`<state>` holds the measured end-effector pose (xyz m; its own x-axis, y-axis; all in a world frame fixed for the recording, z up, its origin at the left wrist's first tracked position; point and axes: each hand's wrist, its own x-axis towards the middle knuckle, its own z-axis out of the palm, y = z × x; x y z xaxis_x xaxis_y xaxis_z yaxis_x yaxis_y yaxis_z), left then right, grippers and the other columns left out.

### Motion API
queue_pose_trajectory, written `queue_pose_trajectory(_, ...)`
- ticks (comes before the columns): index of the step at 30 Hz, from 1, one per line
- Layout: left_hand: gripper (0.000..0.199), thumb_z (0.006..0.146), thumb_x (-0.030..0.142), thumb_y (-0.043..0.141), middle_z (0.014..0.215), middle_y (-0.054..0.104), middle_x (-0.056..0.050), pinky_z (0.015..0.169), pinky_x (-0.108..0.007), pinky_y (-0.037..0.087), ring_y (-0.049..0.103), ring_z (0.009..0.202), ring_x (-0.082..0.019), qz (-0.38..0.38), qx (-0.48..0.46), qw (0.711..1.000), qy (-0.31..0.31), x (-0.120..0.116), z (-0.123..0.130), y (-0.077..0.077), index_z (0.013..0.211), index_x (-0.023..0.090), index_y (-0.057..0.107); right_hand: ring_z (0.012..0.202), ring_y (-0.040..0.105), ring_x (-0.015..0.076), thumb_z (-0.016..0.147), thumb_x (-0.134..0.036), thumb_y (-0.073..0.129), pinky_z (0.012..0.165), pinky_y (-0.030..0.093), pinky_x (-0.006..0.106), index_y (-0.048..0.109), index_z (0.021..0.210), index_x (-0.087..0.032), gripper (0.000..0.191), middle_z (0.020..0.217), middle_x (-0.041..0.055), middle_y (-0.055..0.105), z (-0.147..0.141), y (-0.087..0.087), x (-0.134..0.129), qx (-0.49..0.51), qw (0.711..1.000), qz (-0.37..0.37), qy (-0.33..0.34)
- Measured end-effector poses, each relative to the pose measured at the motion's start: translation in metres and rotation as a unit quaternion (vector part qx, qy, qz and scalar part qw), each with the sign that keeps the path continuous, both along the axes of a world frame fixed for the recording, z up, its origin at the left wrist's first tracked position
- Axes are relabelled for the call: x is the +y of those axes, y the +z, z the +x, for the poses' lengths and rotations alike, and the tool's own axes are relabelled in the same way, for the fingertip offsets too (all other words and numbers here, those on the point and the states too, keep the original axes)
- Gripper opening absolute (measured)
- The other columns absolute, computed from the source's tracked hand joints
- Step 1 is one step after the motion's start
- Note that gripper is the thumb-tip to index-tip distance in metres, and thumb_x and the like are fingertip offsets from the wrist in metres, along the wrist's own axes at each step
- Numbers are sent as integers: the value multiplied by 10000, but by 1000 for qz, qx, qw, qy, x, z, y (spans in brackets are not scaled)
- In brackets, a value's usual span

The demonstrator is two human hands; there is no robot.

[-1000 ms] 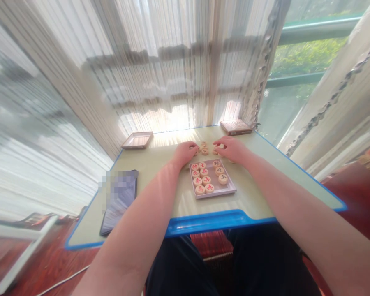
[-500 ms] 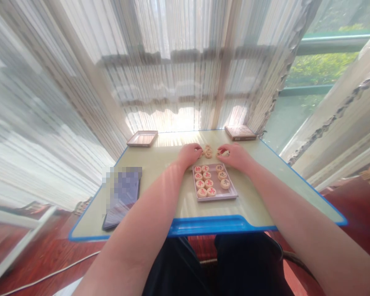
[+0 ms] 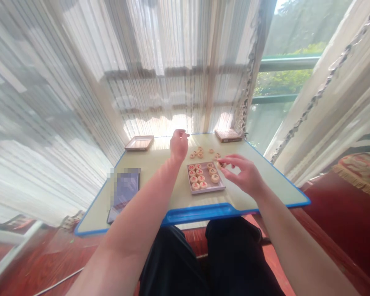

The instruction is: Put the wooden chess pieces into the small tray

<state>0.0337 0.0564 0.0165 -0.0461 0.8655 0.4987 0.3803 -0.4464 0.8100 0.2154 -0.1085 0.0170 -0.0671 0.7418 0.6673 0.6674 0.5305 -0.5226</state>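
Observation:
In the head view my right hand pinches a round wooden Chinese chess piece between thumb and fingertips, by the right edge of the shallow box. Red-marked pieces fill two columns on the box's left side, and three dark-marked pieces form a column at its right. My left hand is lifted beyond the box, fingers partly bent and apart, with nothing visible in them. Several loose pieces lie on the table behind the box, between the two hands.
A shallow box part rests at the table's far left, and a closed flat box at the far right. A dark tablet-like device, partly pixelated, lies left of my left forearm. The table has a blue rim.
My left hand has moved up and away from the loose pieces. My right hand has drawn back toward the box's right side with a piece. The camera view has shifted.

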Motion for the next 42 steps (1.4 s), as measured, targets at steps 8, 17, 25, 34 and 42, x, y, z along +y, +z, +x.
queue_pose_trajectory(8,251,846,243,417,1037,660,-99,880,-336,455,605,983,-202,-13,102,993,-61,-53,-2,7,1030,152,561,712,555,143,771,-251,599,684,495,305,639,946,-205,186,905,45,628,8,-39,-13,89,996,-28,2)
queue_pose_trajectory(17,385,867,289,387,967,654,-120,903,-398,435,604,993,-259,-65,97,989,90,-83,-23,-42,1204,108,434,638,516,146,723,-251,642,654,475,302,609,822,-196,118,791,31,584,-6,-36,-16,-61,997,-39,-4)
queue_pose_trajectory(25,411,824,247,475,934,662,-93,865,-351,451,610,969,-233,-58,150,984,75,-84,-19,-44,1218,138,435,854,561,222,777,-357,636,824,455,369,630,832,-206,160,824,58,600,-10,-43,-9,-121,993,-1,0)
queue_pose_trajectory(34,379,802,179,454,904,662,-76,862,-338,461,619,908,-218,-14,190,980,52,-88,-19,-45,1176,167,512,814,540,213,783,-368,622,804,450,361,664,837,-213,170,753,41,552,-11,-39,-7,-137,990,-27,13)
queue_pose_trajectory(42,339,758,181,507,1061,586,-136,899,-361,459,576,971,-236,12,210,975,68,-89,-18,-45,1092,146,555,844,526,216,765,-336,634,848,432,374,696,882,-202,189,810,55,546,-9,-39,-6,-144,988,-36,34)
